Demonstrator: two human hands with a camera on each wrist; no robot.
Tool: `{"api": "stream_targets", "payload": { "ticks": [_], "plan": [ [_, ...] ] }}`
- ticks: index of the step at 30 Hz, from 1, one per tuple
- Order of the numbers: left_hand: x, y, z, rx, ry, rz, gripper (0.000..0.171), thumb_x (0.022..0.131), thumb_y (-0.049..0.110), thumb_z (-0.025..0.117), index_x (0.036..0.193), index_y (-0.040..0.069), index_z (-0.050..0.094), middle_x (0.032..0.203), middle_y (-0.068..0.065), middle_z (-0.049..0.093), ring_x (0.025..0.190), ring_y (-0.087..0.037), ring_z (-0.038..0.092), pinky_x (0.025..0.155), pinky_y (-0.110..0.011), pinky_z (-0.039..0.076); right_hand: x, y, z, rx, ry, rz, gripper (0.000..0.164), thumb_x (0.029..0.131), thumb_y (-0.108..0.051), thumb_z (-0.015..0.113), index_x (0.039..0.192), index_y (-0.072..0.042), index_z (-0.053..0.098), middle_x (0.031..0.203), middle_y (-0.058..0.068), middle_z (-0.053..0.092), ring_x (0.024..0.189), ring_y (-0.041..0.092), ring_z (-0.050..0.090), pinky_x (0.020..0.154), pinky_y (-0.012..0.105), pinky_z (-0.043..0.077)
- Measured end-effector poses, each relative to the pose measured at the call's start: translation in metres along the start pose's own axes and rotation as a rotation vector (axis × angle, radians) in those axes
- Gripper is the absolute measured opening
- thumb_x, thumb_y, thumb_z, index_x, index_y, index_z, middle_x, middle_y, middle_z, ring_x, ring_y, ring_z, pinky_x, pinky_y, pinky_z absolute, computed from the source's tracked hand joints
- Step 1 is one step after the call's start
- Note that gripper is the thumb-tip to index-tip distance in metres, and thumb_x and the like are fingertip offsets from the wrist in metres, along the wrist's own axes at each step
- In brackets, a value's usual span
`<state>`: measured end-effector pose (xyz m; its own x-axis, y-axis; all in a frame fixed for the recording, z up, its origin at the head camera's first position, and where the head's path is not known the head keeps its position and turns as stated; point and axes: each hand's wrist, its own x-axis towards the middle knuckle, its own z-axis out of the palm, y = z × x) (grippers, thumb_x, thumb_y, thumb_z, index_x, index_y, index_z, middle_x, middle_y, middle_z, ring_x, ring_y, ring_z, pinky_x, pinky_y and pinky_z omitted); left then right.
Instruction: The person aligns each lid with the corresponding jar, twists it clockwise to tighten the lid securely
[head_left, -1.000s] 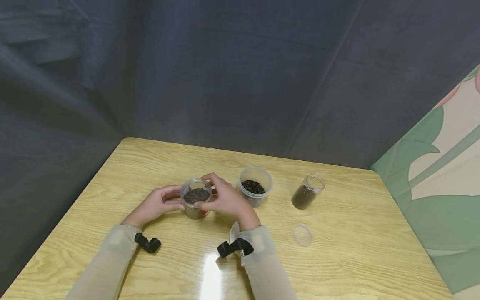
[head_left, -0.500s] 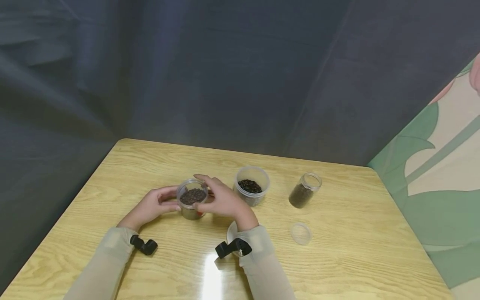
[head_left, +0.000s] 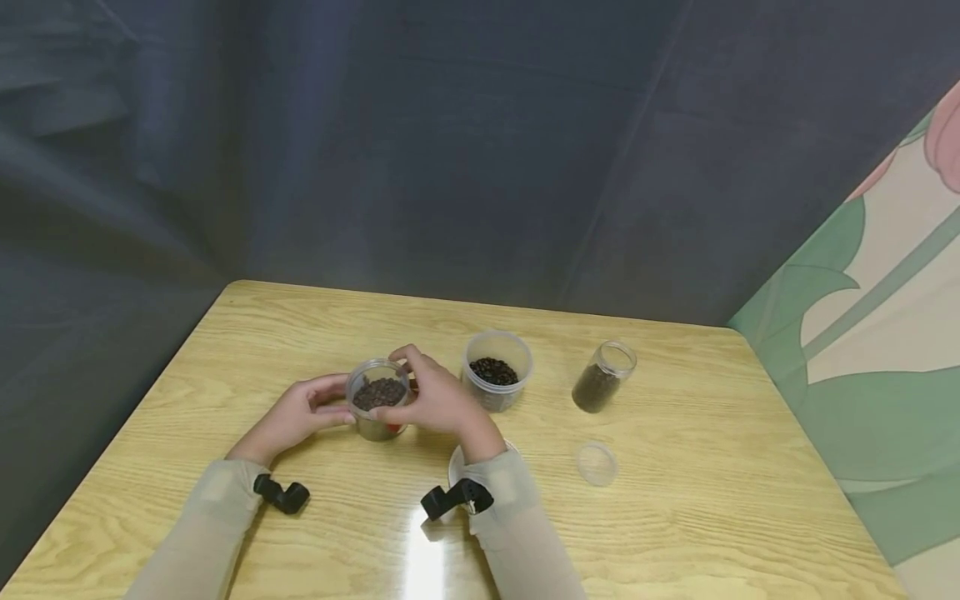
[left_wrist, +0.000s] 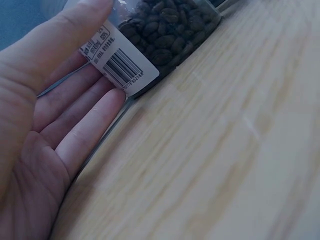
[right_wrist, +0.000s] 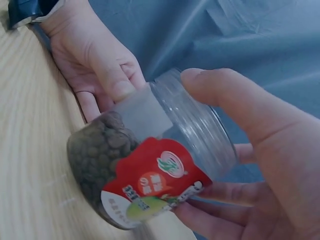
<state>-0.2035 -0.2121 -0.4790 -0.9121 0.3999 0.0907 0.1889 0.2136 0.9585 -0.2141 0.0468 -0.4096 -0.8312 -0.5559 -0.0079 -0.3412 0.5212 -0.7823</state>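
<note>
A clear jar [head_left: 371,430] with dark brown beans in its lower part is held between both hands near the middle left of the table. The left hand [head_left: 306,410] grips its left side; in the left wrist view, fingers lie beside a white barcode label [left_wrist: 125,71]. The right hand [head_left: 438,398] holds the jar near its open rim, thumb in front and fingers behind. The right wrist view shows the jar tilted in that frame, its red fruit label [right_wrist: 155,175] facing the camera. The jar's base sits close to the tabletop.
Right of the hands stands a translucent tub [head_left: 498,398] of dark beans. Farther right, a tall open jar [head_left: 597,387] holds dark contents. A clear round lid [head_left: 597,463] lies in front of it. A whitish lid [head_left: 455,468] is partly hidden under the right wrist.
The head view has shifted slightly, moving everything left in frame. The right wrist has moved a little left, showing more of the whitish lid. Both hands keep holding the jar.
</note>
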Motion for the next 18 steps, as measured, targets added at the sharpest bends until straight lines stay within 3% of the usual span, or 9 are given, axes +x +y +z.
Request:
{"api": "stream_targets", "payload": {
  "ticks": [3,6,11,18],
  "plan": [
    [-0.0004,0.0006,-0.0006,-0.001,-0.003,-0.002,0.062,0.089,0.006,0.078,0.143,-0.008,0.051,0.141,-0.028,0.054,0.114,-0.001,0.06,0.097,-0.021,0.054,0.0002,-0.0019,0.0027,-0.025,0.033,0.022,0.073,0.082,-0.045,0.084,0.138,-0.02,0.045,0.126,0.007,0.058,0.093,0.013,0.063,0.08,0.028,0.056],
    [-0.001,0.0008,-0.001,-0.001,-0.004,-0.006,0.061,0.089,0.007,0.078,0.143,-0.007,0.051,0.141,-0.028,0.054,0.115,-0.003,0.06,0.097,-0.021,0.054,-0.0005,-0.003,0.0032,-0.032,0.042,0.029,0.076,0.081,-0.047,0.085,0.14,-0.021,0.045,0.123,0.006,0.059,0.089,0.012,0.062,0.078,0.028,0.056],
    [-0.0012,0.0005,-0.0008,0.013,-0.005,-0.007,0.061,0.09,0.008,0.078,0.143,-0.006,0.051,0.141,-0.027,0.055,0.121,-0.017,0.061,0.097,-0.022,0.054,-0.0029,-0.0011,0.0007,-0.014,0.009,0.0,0.087,0.086,-0.045,0.08,0.156,-0.024,0.035,0.132,0.009,0.054,0.108,0.019,0.062,0.089,0.027,0.056],
    [0.0006,0.0008,0.0004,0.02,-0.005,-0.004,0.061,0.09,0.008,0.077,0.143,-0.007,0.051,0.141,-0.027,0.055,0.125,-0.04,0.057,0.097,-0.022,0.054,-0.0056,0.0028,-0.0042,0.072,-0.051,-0.023,0.076,0.092,-0.031,0.073,0.159,-0.027,0.035,0.14,0.013,0.047,0.127,0.029,0.056,0.102,0.025,0.051]
  ]
}}
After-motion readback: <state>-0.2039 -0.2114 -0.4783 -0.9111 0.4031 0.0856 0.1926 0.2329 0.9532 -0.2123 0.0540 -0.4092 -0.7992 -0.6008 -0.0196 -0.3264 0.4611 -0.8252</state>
